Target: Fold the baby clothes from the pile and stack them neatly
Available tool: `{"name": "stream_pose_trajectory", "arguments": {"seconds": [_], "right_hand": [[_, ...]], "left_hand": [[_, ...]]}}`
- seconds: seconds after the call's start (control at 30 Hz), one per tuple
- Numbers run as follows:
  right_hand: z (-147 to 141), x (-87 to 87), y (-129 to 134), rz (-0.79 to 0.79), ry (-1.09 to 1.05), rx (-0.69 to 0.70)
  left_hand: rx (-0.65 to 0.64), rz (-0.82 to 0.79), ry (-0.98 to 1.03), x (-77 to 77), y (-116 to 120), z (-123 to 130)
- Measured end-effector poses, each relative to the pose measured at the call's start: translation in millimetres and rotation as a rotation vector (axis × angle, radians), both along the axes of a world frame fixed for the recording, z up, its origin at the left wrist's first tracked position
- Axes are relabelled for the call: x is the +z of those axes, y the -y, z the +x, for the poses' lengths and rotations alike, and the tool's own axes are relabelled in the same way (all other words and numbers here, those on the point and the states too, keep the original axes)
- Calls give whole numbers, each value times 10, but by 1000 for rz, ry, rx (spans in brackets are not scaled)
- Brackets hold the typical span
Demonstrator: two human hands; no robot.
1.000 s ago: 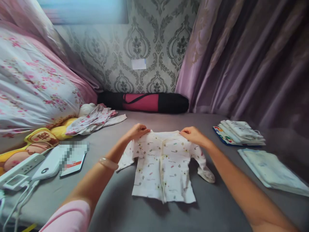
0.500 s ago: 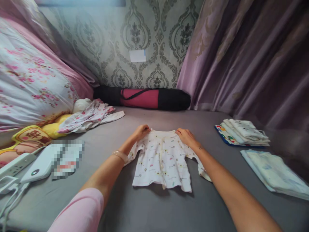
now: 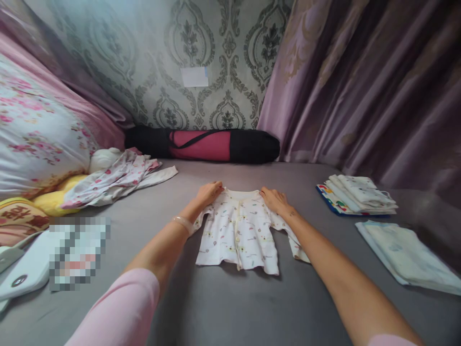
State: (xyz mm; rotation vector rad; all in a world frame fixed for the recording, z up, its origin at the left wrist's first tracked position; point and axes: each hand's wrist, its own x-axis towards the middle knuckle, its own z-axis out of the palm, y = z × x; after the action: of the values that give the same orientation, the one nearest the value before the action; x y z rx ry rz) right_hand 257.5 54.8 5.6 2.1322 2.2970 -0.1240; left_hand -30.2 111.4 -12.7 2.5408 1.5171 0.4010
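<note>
A small white baby shirt (image 3: 236, 235) with a scattered print and a buttoned front lies spread on the grey sheet, collar away from me. My left hand (image 3: 211, 193) pinches its left shoulder beside the collar. At the opposite shoulder, my right hand (image 3: 274, 199) has its fingers closed on the cloth. Both sleeves angle outward and are partly covered by my forearms. The hem faces me and is slightly wavy.
Folded clothes (image 3: 360, 192) are stacked at the right, with a pale folded bundle (image 3: 406, 252) nearer. A black and pink long bag (image 3: 201, 145) lies along the wall. On the left are crumpled clothes (image 3: 118, 178), a yellow cushion (image 3: 54, 194) and a white device (image 3: 32, 262).
The view has shifted a little to the right. The shirt's hem sits slightly farther from me, while both hands keep their hold at the shoulders.
</note>
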Motion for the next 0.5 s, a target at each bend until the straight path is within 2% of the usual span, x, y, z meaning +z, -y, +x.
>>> {"name": "stream_pose_trajectory", "arguments": {"seconds": [0.17,0.33,0.43,0.5], "right_hand": [[-17,-8,-92,7,-5,-15],[-55,-90,-128,37,-35,-29],[-33,-112,-167,44,-111,-99],[26,-92,-222,0,-222,-153]], "left_hand": [[65,1,8,38,-22,9],[94,-6,-37,49,-22,9],[135,-22,-97,76,-2,43],[167,30,-128,127,27,112]]}}
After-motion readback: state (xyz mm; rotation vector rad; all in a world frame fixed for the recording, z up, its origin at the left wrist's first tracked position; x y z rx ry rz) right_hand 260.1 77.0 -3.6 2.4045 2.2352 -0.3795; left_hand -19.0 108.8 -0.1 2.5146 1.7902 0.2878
